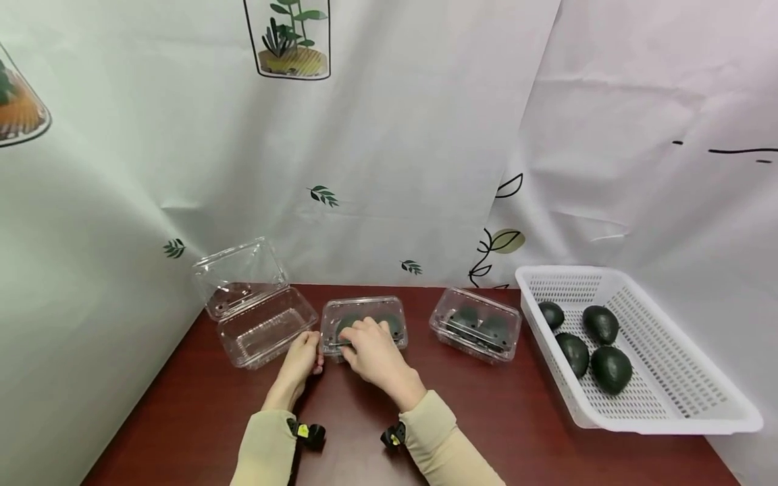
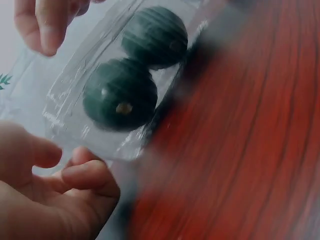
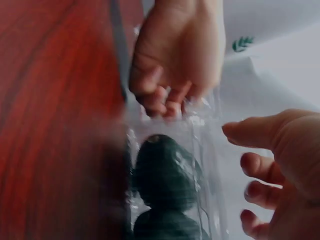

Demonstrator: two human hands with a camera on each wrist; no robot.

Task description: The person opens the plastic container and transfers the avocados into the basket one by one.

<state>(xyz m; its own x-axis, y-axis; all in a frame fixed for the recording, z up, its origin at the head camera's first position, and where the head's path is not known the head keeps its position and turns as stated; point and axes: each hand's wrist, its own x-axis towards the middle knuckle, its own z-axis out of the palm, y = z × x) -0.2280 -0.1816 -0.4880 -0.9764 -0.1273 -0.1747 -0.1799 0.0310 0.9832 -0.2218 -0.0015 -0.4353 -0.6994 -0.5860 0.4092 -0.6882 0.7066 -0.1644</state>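
**Two hands at a closed clamshell of avocados on a red-brown worktop**

A clear plastic clamshell container (image 1: 363, 322) is shown at the middle of the dark red worktop (image 1: 516, 418), lid down, with two dark green avocados (image 2: 120, 94) seen through the plastic side by side. The left hand (image 1: 302, 358) is placed at the container's near left corner; in the right wrist view its fingertips (image 3: 160, 102) are curled against the container's edge, though it cannot be told whether the edge is actually pinched. The right hand (image 1: 372, 351) is laid over the near front part of the lid, fingers bent downward; in the wrist views its fingers are seen spread beside the plastic, and a firm grasp is not shown. Both forearms are covered by beige sleeves (image 1: 437, 439).

To the left of the handled container, just beside it, an open clamshell (image 1: 258, 317) is shown with its lid (image 1: 240, 273) raised toward the backdrop and nothing visible in its tray. To the right, near but apart, a second closed clamshell (image 1: 476, 324) is seen holding dark avocados. At the right edge of the worktop a white perforated basket (image 1: 668, 385) is set, in which four loose avocados (image 1: 610, 369) lie. A pale curtain (image 1: 389, 135) printed with leaf motifs forms the background.
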